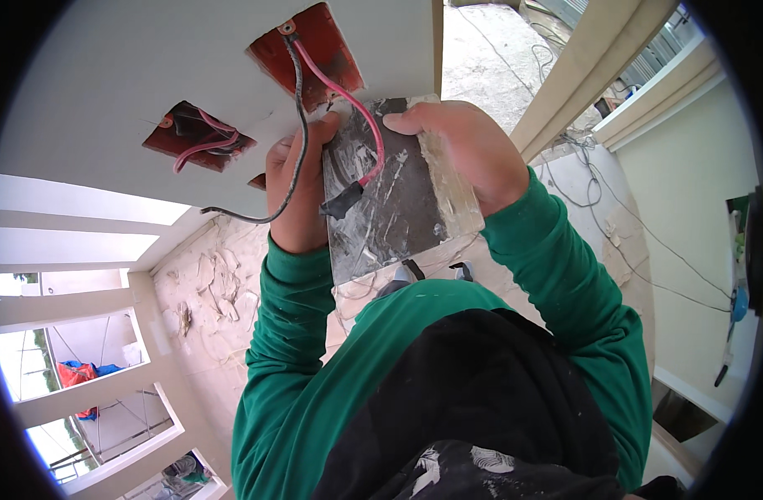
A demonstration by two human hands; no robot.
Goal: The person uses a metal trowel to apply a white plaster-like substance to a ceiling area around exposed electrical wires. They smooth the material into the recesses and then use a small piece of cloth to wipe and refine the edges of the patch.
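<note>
Between my two hands is a flat grey rectangular slab (402, 200), smeared with white plaster and edged by a thick cream strip on its right. My left hand (311, 179) closes on its left side, the fingers partly hidden. On the upper right corner, my right hand (475, 154) grips with the thumb on the face. A pink wire (376, 137) hangs across the slab and ends in black tape (342, 201). A black wire (299, 158) droops in front of my left hand. Both come from an orange wall box (315, 52) just above.
A second recessed box (196, 137) with pink wires sits left of the first in the pale wall (107, 100). Plaster scraps (223, 283) litter the floor at left. Cables (594, 187) trail over the floor at right. Window frames (73, 333) line the lower left.
</note>
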